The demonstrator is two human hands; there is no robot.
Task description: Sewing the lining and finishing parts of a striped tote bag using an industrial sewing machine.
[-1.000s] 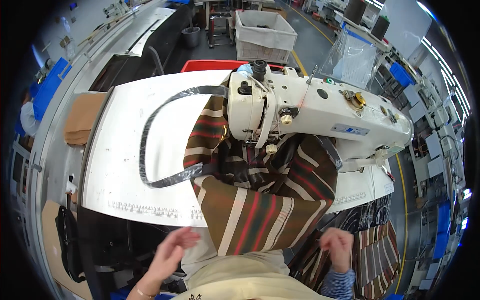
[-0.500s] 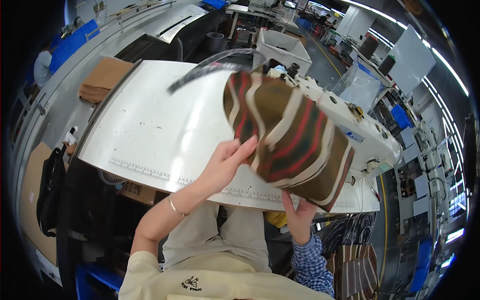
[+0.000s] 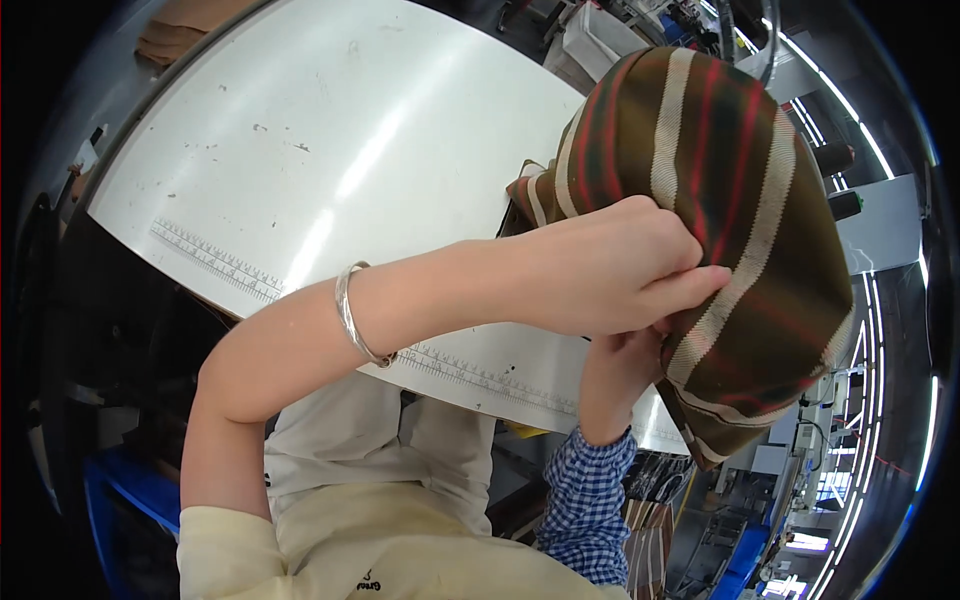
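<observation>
A brown striped cloth [image 3: 720, 180] with cream, red and dark green bands bulges up at the right, over the right end of the white sewing table. My left hand [image 3: 640, 265] reaches across from the left and pinches the cloth along its near left side. Just below it my right hand [image 3: 620, 375] has its fingers curled at the cloth's lower edge. The left hand hides part of the right hand's fingertips. One corner of the cloth hangs down past the table's front edge. The sewing machine is hidden behind the cloth.
The white sewing table [image 3: 330, 130] has a ruler scale [image 3: 480, 378] printed along its front edge. Brown folded material [image 3: 185, 35] lies beyond its far left. A white bin [image 3: 600, 40] stands behind. More striped cloth [image 3: 648, 545] hangs at the lower right.
Both hands have come together at the cloth's near side, the left moving right across the table. The cloth has risen toward me and bulged, covering the sewing machine. My view has tilted and moved closer.
</observation>
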